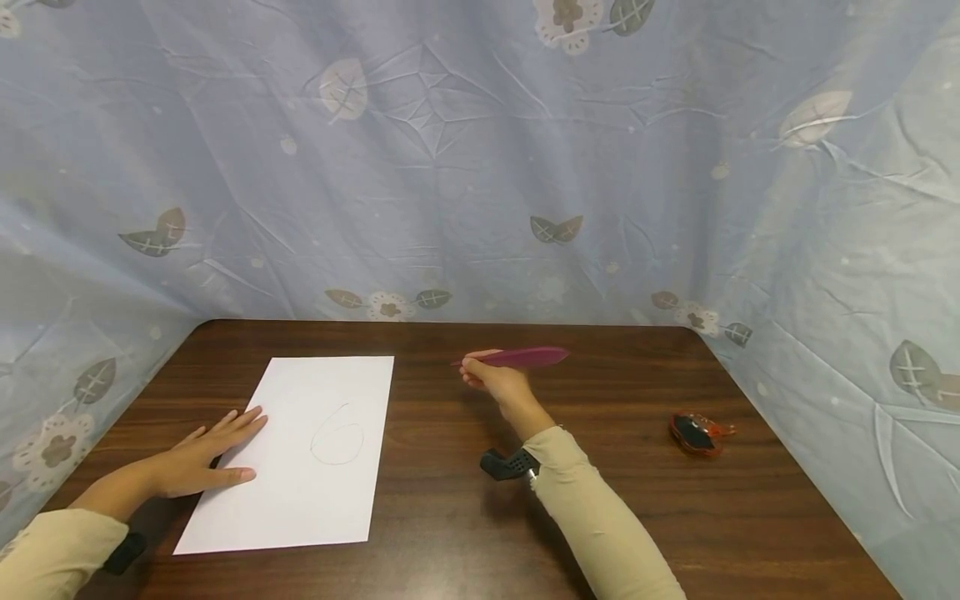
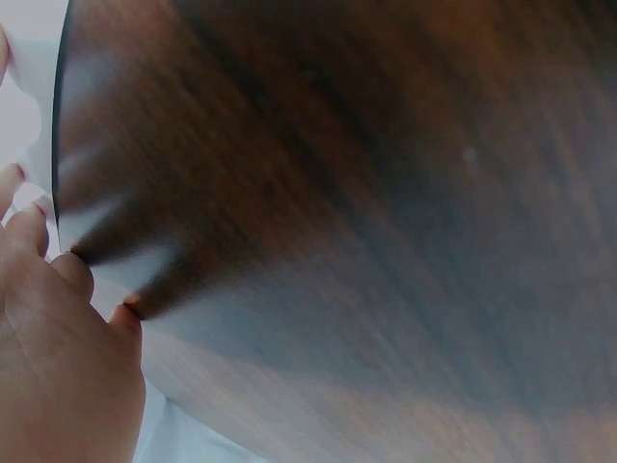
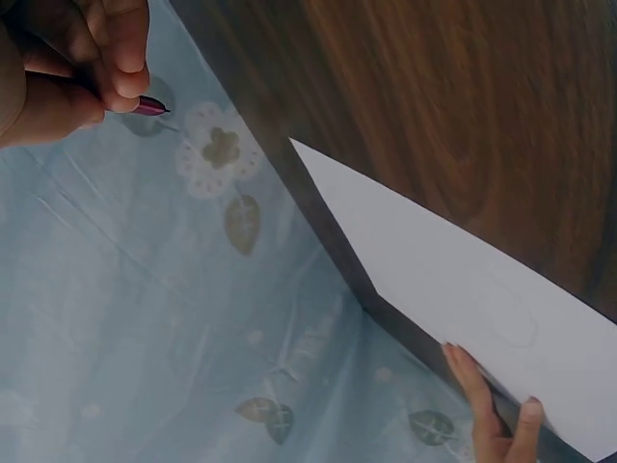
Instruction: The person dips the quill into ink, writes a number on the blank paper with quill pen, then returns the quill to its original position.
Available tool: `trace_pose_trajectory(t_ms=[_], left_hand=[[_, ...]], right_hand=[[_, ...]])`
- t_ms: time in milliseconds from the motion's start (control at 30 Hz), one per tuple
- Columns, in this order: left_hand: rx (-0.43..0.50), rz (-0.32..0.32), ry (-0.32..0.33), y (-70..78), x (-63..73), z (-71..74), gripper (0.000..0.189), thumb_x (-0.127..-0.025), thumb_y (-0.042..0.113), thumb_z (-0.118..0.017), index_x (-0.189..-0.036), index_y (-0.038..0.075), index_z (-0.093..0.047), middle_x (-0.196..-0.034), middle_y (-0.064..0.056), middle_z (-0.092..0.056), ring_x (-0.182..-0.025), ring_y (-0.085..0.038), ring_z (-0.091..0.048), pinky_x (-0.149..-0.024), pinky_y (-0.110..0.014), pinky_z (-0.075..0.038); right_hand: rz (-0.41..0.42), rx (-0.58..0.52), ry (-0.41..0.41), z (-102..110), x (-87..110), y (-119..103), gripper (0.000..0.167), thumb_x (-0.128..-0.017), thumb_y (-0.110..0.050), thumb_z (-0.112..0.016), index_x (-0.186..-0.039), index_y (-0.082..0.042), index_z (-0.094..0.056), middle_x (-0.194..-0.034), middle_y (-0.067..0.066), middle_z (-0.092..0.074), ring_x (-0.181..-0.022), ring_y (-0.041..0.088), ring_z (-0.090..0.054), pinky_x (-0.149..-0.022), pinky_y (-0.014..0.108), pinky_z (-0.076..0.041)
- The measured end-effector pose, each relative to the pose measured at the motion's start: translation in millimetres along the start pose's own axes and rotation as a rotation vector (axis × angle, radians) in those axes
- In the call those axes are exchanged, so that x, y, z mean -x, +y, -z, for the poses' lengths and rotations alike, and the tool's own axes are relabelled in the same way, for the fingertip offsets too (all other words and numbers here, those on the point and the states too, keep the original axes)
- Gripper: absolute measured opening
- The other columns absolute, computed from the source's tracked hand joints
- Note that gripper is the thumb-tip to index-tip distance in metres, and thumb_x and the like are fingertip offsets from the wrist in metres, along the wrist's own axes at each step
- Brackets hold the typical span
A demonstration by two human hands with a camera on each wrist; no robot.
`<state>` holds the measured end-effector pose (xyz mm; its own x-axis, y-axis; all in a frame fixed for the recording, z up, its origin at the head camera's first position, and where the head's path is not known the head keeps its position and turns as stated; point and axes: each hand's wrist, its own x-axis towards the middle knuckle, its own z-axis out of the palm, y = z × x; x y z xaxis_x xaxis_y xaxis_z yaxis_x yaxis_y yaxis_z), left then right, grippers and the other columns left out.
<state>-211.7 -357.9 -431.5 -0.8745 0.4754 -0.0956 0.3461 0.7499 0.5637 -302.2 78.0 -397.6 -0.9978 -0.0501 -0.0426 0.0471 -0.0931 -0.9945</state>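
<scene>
A white sheet of paper lies on the left half of the table, with a thin, faint figure like a 6 drawn on it. My left hand rests flat at the sheet's left edge, fingers spread and straight, thumb and fingertips on the paper. To the right of the sheet, my right hand pinches a purple feather pen above the table. Its plume points right; its tip points left, away from the paper. In the right wrist view, the pen's dark tip sticks out past the fingers.
On the right side of the dark wooden table lies a small orange-rimmed item with a dark face, perhaps folded sunglasses. A pale blue patterned curtain hangs behind the table and along both sides.
</scene>
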Motion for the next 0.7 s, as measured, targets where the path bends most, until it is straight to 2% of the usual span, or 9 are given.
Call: trace_pose_trajectory(t_ms=[100, 233, 300, 533, 700], left_hand=[[0.004, -0.010, 0.000, -0.4, -0.1, -0.2, 0.080, -0.089, 0.028, -0.065, -0.151, 0.001, -0.022, -0.151, -0.036, -0.014, -0.135, -0.063, -0.001, -0.092, -0.082, 0.002], [0.007, -0.022, 0.006, 0.4, -1.1, 0.8, 0.080, -0.089, 0.027, -0.065, -0.151, 0.001, -0.021, -0.151, -0.036, -0.014, -0.134, -0.063, -0.001, -0.091, -0.082, 0.002], [0.004, -0.024, 0.008, 1.1, -1.3, 1.5, 0.080, -0.089, 0.027, -0.065, -0.151, 0.002, -0.021, -0.151, -0.036, -0.015, -0.134, -0.063, -0.002, -0.091, -0.082, 0.002], [-0.003, -0.028, 0.007, 2.8, -0.7, -0.1, 0.081, -0.089, 0.027, -0.065, -0.152, 0.004, -0.020, -0.151, -0.036, -0.016, -0.134, -0.063, -0.003, -0.091, -0.083, 0.000], [-0.006, -0.021, 0.005, 4.2, 1.1, -0.1, 0.082, -0.089, 0.027, -0.065, -0.153, 0.006, -0.018, -0.151, -0.036, -0.016, -0.134, -0.063, -0.003, -0.091, -0.082, 0.000]], right_hand=[[-0.004, -0.003, 0.030, 10.5, -1.1, -3.7, 0.024, -0.087, 0.001, -0.067, -0.106, 0.014, -0.064, -0.075, 0.006, -0.071, -0.061, 0.008, -0.066, -0.078, 0.039, -0.057], [-0.018, -0.002, 0.056, 27.2, -2.3, -7.8, 0.026, -0.088, 0.000, -0.066, -0.110, 0.014, -0.063, -0.074, 0.003, -0.070, -0.062, 0.007, -0.066, -0.086, 0.045, -0.053], [-0.022, 0.000, 0.068, 36.3, -2.7, -8.9, 0.028, -0.088, 0.000, -0.066, -0.111, 0.015, -0.061, -0.073, 0.002, -0.069, -0.062, 0.006, -0.066, -0.086, 0.045, -0.053], [-0.011, 0.032, 0.096, 74.9, -1.8, -9.0, 0.029, -0.089, 0.002, -0.063, -0.113, 0.017, -0.058, -0.071, 0.000, -0.068, -0.061, 0.005, -0.065, -0.067, 0.023, -0.057], [0.007, 0.051, 0.124, 102.1, 2.7, -10.4, 0.027, -0.089, 0.003, -0.063, -0.112, 0.016, -0.059, -0.073, 0.000, -0.069, -0.063, 0.006, -0.066, -0.069, 0.024, -0.057]])
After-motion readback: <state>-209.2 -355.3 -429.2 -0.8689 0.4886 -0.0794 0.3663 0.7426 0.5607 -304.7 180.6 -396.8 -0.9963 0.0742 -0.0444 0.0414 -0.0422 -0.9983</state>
